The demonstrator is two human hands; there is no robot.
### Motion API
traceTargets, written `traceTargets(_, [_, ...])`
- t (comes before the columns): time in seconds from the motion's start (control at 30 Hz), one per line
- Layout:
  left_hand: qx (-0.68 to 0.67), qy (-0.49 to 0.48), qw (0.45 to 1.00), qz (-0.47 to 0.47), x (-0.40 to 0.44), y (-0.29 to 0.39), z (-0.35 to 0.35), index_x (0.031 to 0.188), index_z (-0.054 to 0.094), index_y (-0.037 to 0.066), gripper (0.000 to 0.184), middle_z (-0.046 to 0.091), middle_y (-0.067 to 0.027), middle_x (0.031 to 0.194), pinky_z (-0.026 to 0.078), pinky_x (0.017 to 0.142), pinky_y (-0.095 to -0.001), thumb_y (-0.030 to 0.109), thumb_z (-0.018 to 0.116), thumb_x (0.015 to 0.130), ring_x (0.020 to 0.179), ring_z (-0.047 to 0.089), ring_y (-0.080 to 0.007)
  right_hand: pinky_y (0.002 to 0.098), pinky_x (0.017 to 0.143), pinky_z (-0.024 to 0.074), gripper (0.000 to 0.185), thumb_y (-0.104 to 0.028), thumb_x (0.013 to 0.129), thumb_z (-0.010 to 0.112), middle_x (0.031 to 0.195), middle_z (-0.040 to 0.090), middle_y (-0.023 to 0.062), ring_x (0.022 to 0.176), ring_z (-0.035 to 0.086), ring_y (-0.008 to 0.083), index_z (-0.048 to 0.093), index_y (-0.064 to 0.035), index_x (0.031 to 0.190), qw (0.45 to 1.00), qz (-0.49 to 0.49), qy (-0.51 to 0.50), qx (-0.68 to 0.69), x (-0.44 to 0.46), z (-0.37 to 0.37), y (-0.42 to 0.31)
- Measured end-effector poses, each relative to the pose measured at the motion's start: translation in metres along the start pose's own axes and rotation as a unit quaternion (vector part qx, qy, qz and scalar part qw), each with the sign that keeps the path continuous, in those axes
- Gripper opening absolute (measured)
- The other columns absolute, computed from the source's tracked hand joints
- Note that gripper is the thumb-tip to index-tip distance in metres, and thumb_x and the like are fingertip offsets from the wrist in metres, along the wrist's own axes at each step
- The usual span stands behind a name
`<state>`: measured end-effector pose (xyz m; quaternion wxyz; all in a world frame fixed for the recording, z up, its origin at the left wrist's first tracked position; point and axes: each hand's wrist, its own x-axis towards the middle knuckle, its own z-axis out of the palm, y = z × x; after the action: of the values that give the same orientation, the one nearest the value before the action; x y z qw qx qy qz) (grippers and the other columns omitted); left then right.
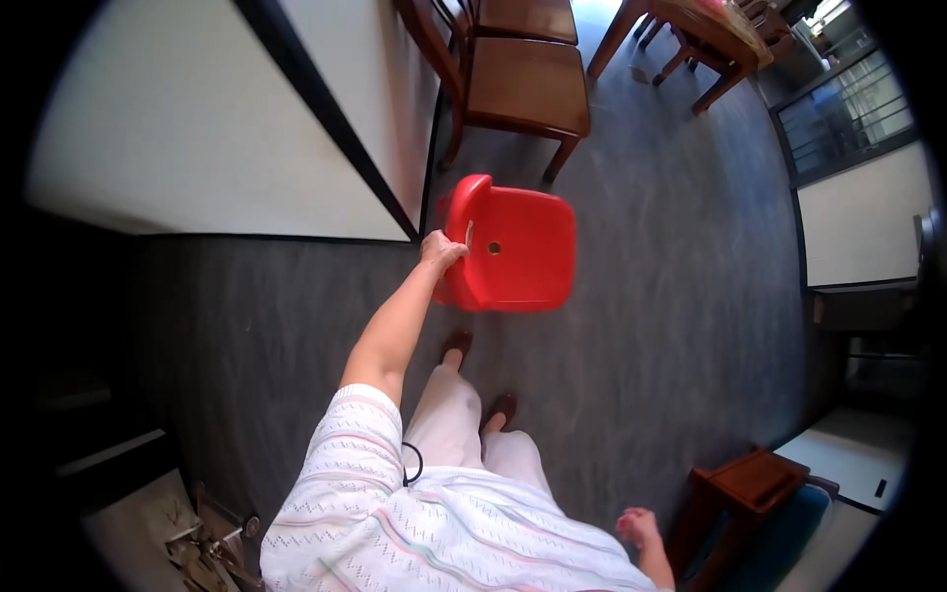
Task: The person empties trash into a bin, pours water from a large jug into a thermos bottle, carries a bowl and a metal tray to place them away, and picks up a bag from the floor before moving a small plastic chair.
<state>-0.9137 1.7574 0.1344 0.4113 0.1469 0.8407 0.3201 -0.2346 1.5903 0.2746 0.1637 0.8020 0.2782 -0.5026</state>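
Observation:
A red plastic chair [528, 242] with a small round hole in its seat is in front of me. My left hand [444, 252] is closed around the top of its backrest, arm stretched forward. The chair's legs are hidden under the seat, so I cannot tell whether they touch the floor. Low on the right, my right hand [639, 526] hangs beside my body, its fingers loosely bent and apart with nothing in them. A wooden armchair with a dark teal cushion [764, 538] is the thing nearest to it.
Brown wooden chairs [528, 87] stand along the wall ahead, beyond the red one. A wooden table [705, 30] is at the far right. To the left, a white partition [197, 128] with black edging comes close to the red chair. Grey flooring [671, 276] lies underfoot.

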Motion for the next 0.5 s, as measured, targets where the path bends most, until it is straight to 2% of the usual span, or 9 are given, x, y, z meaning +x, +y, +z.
traceTargets(0.07, [0.014,0.002,1.0,0.025,0.055,0.004,0.005,0.095,0.056,-0.001,0.045,0.062,-0.0146,0.09,0.055,0.063,-0.0429,0.01,0.07,0.054,0.077,0.064,-0.0258,0.0367,0.051,0.0498,0.022,-0.01,0.082,0.052,0.081,0.063,0.0086,0.069,0.065,0.0219,0.053,-0.0047,0.103,0.996,0.059,-0.064,0.003,-0.008,0.015,-0.013])
traceTargets(0.2, [-0.053,-0.038,0.997,0.032,0.126,0.001,0.002,0.1,0.056,0.002,0.046,0.063,-0.0126,0.088,0.052,0.061,-0.0496,0.007,0.068,0.056,0.077,0.063,-0.0274,0.0386,0.057,0.0504,0.022,-0.011,0.083,0.052,0.081,0.063,0.0089,0.07,0.065,0.0232,0.053,-0.0027,0.103,0.993,0.106,-0.045,0.034,-0.026,0.031,-0.025])
traceTargets(0.27, [-0.09,-0.073,0.993,-0.032,0.123,0.029,-0.022,0.102,0.056,0.006,0.044,0.063,-0.0126,0.087,0.048,0.064,-0.0556,0.007,0.066,0.059,0.075,0.063,-0.029,0.0387,0.058,0.0506,0.022,-0.012,0.083,0.052,0.081,0.063,0.0089,0.071,0.065,0.0234,0.053,-0.002,0.103,0.991,0.119,-0.041,0.05,-0.032,0.035,-0.036])
traceTargets(0.33, [-0.105,-0.066,0.991,-0.044,0.142,0.029,-0.03,0.102,0.056,0.007,0.044,0.063,-0.0133,0.087,0.047,0.066,-0.0568,0.007,0.066,0.06,0.075,0.063,-0.0297,0.038,0.058,0.0506,0.023,-0.012,0.084,0.052,0.083,0.063,0.0097,0.072,0.065,0.0234,0.053,-0.0017,0.104,0.99,0.127,-0.04,0.051,-0.034,0.038,-0.049])
traceTargets(0.43, [-0.101,-0.018,0.992,-0.073,0.155,0.04,-0.035,0.102,0.056,0.005,0.042,0.063,-0.0142,0.087,0.049,0.065,-0.053,0.003,0.064,0.061,0.076,0.063,-0.0289,0.0373,0.061,0.0509,0.023,-0.012,0.085,0.052,0.085,0.062,0.0111,0.075,0.065,0.0242,0.052,-0.0014,0.105,0.989,0.131,-0.048,0.054,-0.026,0.035,-0.064])
traceTargets(0.5, [-0.117,-0.009,0.992,-0.046,0.187,0.016,-0.028,0.101,0.056,0.003,0.041,0.063,-0.0144,0.087,0.051,0.065,-0.0489,0.0,0.064,0.061,0.075,0.063,-0.028,0.0377,0.061,0.0512,0.023,-0.012,0.085,0.051,0.086,0.063,0.0112,0.075,0.065,0.024,0.052,-0.0012,0.105,0.988,0.136,-0.055,0.054,-0.023,0.034,-0.075])
